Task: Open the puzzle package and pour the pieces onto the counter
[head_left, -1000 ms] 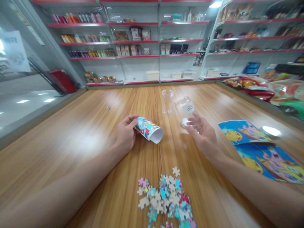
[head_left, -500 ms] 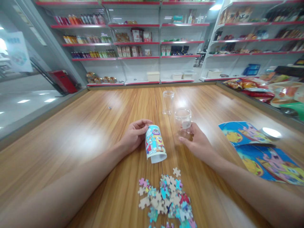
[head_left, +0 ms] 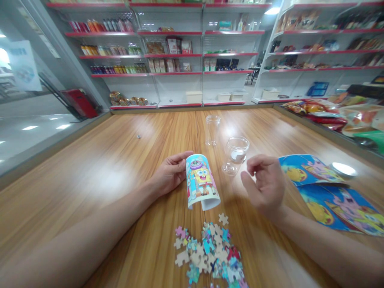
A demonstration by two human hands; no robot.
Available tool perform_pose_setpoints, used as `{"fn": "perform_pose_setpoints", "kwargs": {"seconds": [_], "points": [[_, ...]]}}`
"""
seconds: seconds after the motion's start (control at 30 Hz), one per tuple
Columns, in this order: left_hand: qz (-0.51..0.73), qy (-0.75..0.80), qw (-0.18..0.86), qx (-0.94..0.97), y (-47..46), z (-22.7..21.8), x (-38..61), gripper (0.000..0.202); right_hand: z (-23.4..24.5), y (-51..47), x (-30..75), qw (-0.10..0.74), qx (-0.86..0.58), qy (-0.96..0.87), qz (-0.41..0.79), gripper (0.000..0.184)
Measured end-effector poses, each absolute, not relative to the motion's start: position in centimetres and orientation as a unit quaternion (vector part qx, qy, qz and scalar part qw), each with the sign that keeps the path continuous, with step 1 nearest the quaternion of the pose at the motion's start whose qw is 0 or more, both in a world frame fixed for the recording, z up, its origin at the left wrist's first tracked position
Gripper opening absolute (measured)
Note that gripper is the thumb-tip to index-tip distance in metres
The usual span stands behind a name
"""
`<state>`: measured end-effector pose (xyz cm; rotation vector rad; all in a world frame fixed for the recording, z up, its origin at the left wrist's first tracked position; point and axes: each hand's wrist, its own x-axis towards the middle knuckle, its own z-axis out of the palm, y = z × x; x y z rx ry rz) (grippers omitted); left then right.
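Left hand (head_left: 174, 173) grips a curled cartoon sheet (head_left: 203, 180), between the hands. Right hand (head_left: 264, 186) — loosely half-open — is just beside a clear, white-labelled jar (head_left: 236, 155); another jar (head_left: 213, 131), the surface (head_left: 162, 130) showing through, stands beyond both hands.

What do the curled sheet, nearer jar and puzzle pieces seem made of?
Curled sheet: smooth paper or thin card, printed outside, white inside. Nearer jar: shiny glass or clear plastic; the table shows through. Puzzle pieces: matte cardboard or wood, judging by tan faces.
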<state>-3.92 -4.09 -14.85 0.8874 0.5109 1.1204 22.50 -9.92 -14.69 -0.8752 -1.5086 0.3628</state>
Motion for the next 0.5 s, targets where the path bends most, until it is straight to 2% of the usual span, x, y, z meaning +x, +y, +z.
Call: {"fn": "perform_pose_setpoints", "kwargs": {"seconds": [0.07, 0.13, 0.2, 0.27, 0.37, 0.5], "points": [[0.483, 0.214, 0.739, 0.419, -4.4, -15.0, -3.9, 0.030, -14.5, -10.9, 21.7, 0.537, -0.344, -0.695, 0.334, 0.032], [0.454, 0.199, 0.744, 0.448, -4.8, -15.3, -3.9, 0.026, -14.2, -11.6, 20.9, 0.447, -0.298, -0.677, 0.503, 0.043], [0.428, 0.191, 0.742, 0.479, -5.2, -15.5, -3.6, 0.022, -13.9, -11.9, 20.3, 0.392, -0.255, -0.647, 0.602, 0.049], [0.412, 0.190, 0.736, 0.502, -5.6, -15.6, -3.4, 0.020, -13.7, -11.7, 20.3, 0.372, -0.239, -0.643, 0.626, 0.044], [0.433, 0.225, 0.697, 0.525, -5.7, -15.7, -3.1, 0.023, -13.9, -11.2, 20.9, 0.388, -0.243, -0.657, 0.599, 0.026], [0.499, 0.283, 0.616, 0.540, -4.7, -15.7, -3.6, 0.026, -15.0, -10.5, 21.4, 0.438, -0.268, -0.593, 0.620, 0.027]]}}
